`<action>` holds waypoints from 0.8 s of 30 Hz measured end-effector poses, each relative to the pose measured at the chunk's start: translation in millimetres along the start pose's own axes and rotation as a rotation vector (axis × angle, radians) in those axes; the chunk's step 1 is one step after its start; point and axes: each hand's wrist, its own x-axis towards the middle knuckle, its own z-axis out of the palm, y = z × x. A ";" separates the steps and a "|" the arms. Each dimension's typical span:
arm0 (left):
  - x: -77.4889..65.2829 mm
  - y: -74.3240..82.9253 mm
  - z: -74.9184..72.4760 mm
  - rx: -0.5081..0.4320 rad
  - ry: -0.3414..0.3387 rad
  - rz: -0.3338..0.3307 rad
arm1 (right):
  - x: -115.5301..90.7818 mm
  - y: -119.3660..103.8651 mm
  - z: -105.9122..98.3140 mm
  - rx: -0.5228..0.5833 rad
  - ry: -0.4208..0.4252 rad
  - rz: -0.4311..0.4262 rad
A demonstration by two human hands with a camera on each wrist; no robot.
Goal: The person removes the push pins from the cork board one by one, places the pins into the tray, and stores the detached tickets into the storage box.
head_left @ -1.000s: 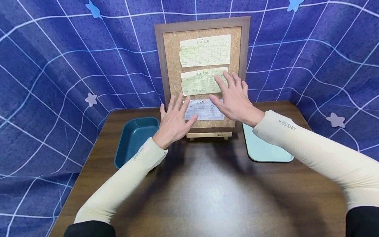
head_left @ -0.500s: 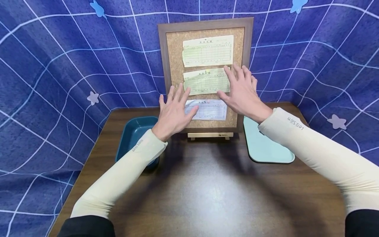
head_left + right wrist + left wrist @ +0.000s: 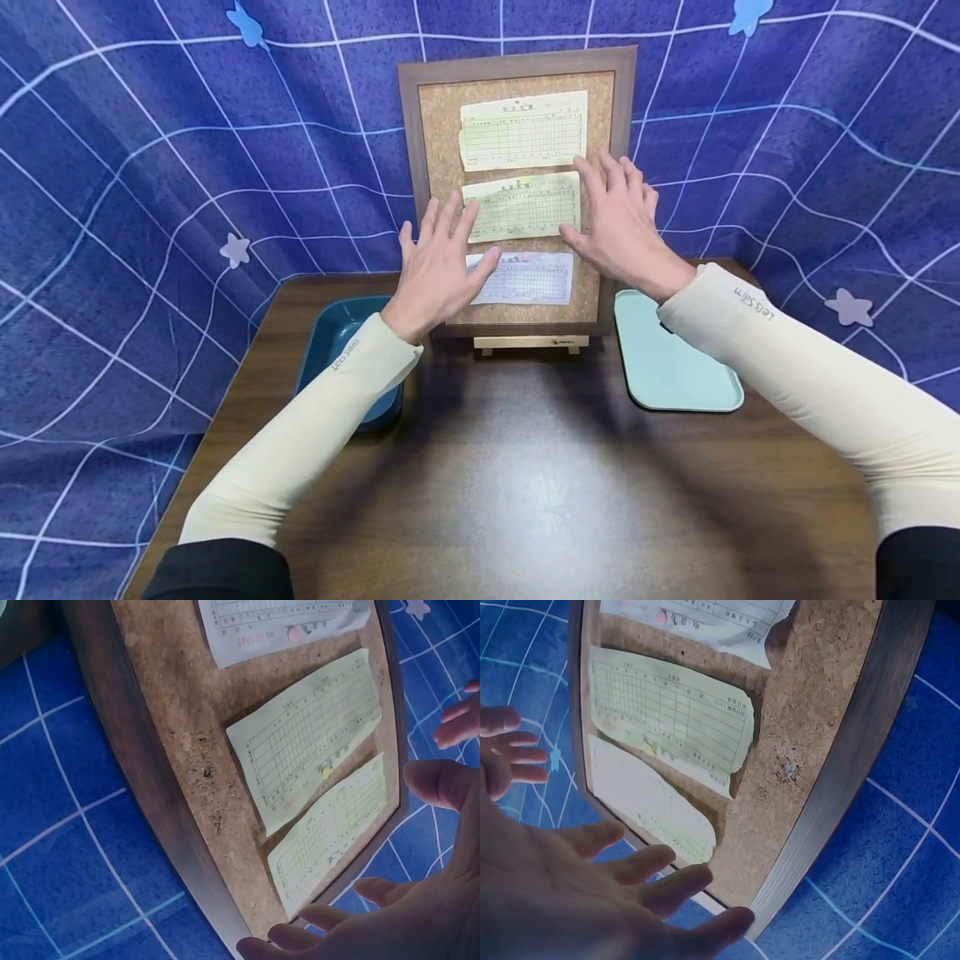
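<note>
A cork board [image 3: 442, 167] in a dark wood frame leans upright, with three printed paper slips on it. The top slip [image 3: 525, 133] and middle slip [image 3: 517, 208] are pale green; the bottom slip [image 3: 525, 279] is bluish white. Coloured pins show at the upper edges of the slips. My left hand [image 3: 437, 271] is in front of the board's lower left, fingers spread, overlapping the ends of the lower two slips. My right hand [image 3: 621, 221] hovers at the right side, fingers spread and slightly bent, near the middle slip. Both wrist views show nothing held and a gap before the papers.
The board stands on a small wooden easel [image 3: 531, 342] on a brown table [image 3: 525, 467]. A dark teal tray [image 3: 330, 329] lies left, partly behind the left sleeve. A light mint tray [image 3: 667, 367] lies right, partly under the right forearm. Blue gridded cloth [image 3: 150, 208] hangs behind.
Both hands have risen a little in front of the board. The right hand has also shifted right, uncovering more of the middle and bottom slips. The slips stay in place.
</note>
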 end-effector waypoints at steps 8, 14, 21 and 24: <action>3.6 2.2 -1.9 -0.030 0.078 0.047 | 2.1 4.1 -1.6 0.025 0.031 0.013; 6.2 2.6 -2.8 -0.043 0.082 0.032 | 4.3 6.4 -3.3 0.043 0.060 -0.006; 12.3 2.3 -3.8 -0.054 0.097 0.009 | 8.1 5.9 -5.8 0.076 0.037 -0.012; 14.5 1.8 -5.1 -0.059 0.092 0.001 | 9.3 6.0 -6.2 0.081 0.040 -0.008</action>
